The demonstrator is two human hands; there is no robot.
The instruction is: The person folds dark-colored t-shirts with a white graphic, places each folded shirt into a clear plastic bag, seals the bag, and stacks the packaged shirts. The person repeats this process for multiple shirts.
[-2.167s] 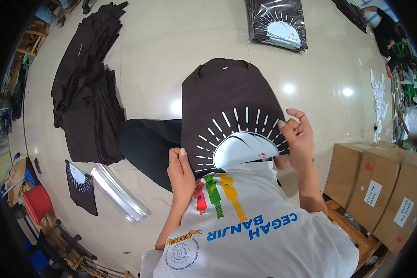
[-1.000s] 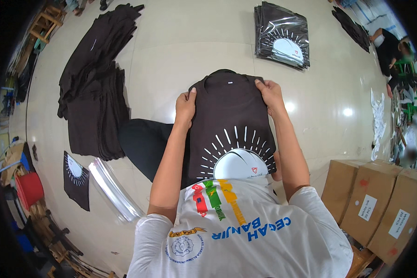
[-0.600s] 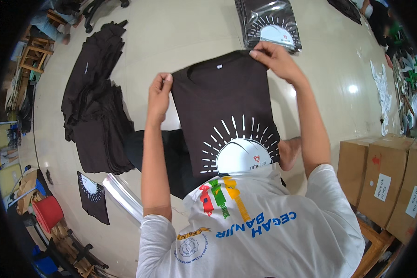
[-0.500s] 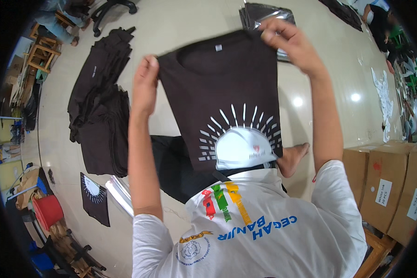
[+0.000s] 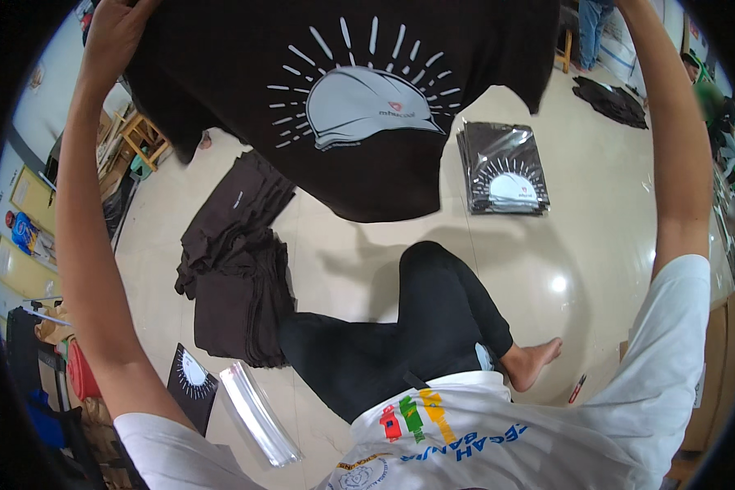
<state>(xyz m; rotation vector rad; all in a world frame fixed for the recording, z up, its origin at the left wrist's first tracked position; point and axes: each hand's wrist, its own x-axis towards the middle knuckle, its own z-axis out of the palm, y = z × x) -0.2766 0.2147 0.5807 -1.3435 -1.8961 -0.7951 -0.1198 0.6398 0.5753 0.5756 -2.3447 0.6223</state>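
Judging by the drape of the shirt (image 5: 343,90), should handle as light, soft and limp, with little slip and little risk of breaking. Sags at the hem and at both sleeves (image 5: 527,69), so likely needs two holds to keep flat. Best taken at the shoulders, well away from the white helmet print (image 5: 376,106), perhaps a touch stiffer than the cloth around. Hangs at the top of the view, above the floor (image 5: 604,220) and beyond the bent legs (image 5: 384,343). Beside the cloth at upper left, shows the left hand (image 5: 114,37); with fingertips cut off by the edge, impossible to tell whether pinching or loose. Impossible to tell for the right hand too, with only the right forearm (image 5: 682,139) showing. Compared with half a second ago, hangs higher, no longer folded narrow over the lap but spread wide, sleeves out and hem dropped. Leaves more of the legs and the bagged stack (image 5: 506,159) uncovered.
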